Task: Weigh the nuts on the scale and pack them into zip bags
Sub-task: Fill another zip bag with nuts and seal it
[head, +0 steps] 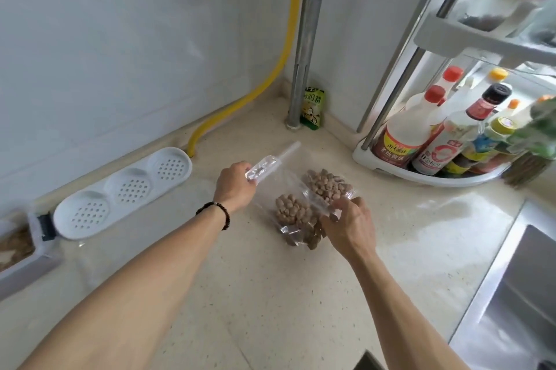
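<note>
The left hand [236,186] is reaching out over the pale speckled table [255,294], its fingers closed around the top edge of a clear zip bag [272,163], pinching the strip near the seal so that the plastic is stretching up and away toward the wall corner. A dark bead bracelet [218,213] is sitting on that wrist. The right hand [350,226] is lying lower and to the right, fingers curled and pressing down on crumpled clear plastic [326,207] between two heaps of brown nuts; whether it is truly gripping the film or only holding it flat cannot be told. One bagged heap of nuts [293,213] is resting on the table just in front of the left wrist, and a second bagged heap [326,184] is lying just beyond the right fingertips, the two close together. A white perforated tray [123,192] with three round hollows is lying along the wall to the left, well apart from the bags. At the far left edge, a container of brown pieces [15,246] is partly showing. A yellow hose [270,74] is running down the wall beside a grey pipe [307,38], with a green packet [313,108] leaning at its foot. A corner rack of sauce bottles [445,135] is standing to the right, and a steel sink [517,294] is showing at the lower right.
</note>
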Motion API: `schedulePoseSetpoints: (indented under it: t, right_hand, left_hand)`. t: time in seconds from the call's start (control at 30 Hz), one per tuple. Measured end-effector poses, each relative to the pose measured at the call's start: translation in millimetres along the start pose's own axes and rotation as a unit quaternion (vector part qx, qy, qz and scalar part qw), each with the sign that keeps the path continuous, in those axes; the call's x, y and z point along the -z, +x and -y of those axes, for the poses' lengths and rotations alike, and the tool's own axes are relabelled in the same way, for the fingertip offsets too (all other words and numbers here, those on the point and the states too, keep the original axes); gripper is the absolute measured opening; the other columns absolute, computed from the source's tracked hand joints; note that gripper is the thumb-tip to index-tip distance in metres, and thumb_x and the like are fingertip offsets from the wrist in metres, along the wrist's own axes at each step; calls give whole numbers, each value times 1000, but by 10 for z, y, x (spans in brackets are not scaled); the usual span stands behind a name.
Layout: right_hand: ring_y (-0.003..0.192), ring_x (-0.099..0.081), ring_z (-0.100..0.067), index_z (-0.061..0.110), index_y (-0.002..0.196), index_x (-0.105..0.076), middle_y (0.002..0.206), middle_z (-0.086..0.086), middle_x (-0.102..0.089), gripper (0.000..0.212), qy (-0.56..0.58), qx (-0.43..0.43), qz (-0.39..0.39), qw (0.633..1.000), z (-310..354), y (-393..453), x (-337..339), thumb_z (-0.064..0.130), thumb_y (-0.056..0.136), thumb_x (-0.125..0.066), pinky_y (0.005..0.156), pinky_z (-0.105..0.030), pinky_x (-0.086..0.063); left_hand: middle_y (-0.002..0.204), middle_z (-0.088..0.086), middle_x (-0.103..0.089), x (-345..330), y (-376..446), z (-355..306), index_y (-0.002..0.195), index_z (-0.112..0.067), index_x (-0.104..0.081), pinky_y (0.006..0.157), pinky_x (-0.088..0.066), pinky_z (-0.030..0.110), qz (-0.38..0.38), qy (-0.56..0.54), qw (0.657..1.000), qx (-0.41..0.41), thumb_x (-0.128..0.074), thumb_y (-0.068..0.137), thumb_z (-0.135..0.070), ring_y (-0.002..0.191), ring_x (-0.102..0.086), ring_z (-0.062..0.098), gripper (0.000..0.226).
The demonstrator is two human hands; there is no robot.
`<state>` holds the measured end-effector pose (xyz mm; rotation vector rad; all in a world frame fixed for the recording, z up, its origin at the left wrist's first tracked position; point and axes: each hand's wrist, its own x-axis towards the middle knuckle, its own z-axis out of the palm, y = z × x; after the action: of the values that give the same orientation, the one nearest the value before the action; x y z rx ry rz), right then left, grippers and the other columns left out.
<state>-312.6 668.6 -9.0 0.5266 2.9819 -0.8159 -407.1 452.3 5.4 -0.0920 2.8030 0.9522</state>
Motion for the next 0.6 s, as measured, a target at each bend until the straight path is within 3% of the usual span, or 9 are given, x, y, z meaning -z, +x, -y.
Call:
schedulePoseSetpoints:
  t: [0.13,0.3,0.5,0.6]
  right_hand:
    - [91,-43,-21,11,106,-63,102,-5,-49,26,-47,41,-22,998,99,4,39,25,85,-67,74,-31,-40]
    - [112,-46,-31,10,118,-64,121,-11,-54,33,-23,92,8,995,695,-56,-39,23,87,-62,90,-39,-43]
    - [119,-49,-27,12,126,-58,127,-10,-56,38,2,187,128,974,1479,-233,-568,29,92,-60,92,-38,-46]
    - [124,-45,-26,14,132,-53,132,-9,-53,47,-8,194,164,967,1737,-287,-856,38,93,-59,98,-37,-42]
  left_hand:
    - [129,13,-52,64,-115,39,136,-9,-48,97,-44,38,3,67,997,-35,-57,94,-25,121,-49,29,46]
    - [134,8,-48,318,-533,447,137,-12,-48,98,-45,40,-18,139,985,-105,-58,92,-30,122,-46,26,49]
    - [140,6,-45,700,-980,1203,141,-13,-43,101,-41,35,-32,196,979,-43,-59,90,-35,128,-42,23,58]
    - [152,11,-33,773,-1098,1503,147,-14,-31,115,-26,37,-12,222,975,9,-61,87,-46,144,-23,26,75]
